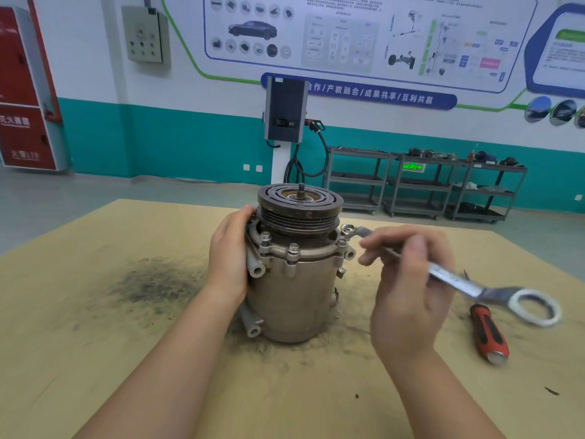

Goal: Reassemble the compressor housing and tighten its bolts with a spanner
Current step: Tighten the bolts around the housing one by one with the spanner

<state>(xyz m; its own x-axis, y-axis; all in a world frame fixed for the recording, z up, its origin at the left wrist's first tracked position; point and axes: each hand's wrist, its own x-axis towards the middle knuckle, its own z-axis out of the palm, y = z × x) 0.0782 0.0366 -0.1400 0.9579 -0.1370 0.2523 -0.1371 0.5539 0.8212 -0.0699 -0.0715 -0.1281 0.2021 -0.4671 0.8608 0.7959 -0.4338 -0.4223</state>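
Between both hands, compressor (292, 280) stands upright; left hand (229, 258) cups it, right hand (408, 280) pinches spanner (449, 280)

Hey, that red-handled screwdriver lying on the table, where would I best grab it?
Probably the red handle of the screwdriver, from above. It lies flat on the table with its butt end towards you, free on both sides, right of the right hand.

A person's left hand (229, 258) steadies an upright compressor (292, 280) on a tan, grime-smudged table (126, 327), while the right hand (408, 280) pinches a spanner (449, 280), its small ring end just above a flange bolt (342, 243). A red-handled screwdriver (489, 334) lies nearby.
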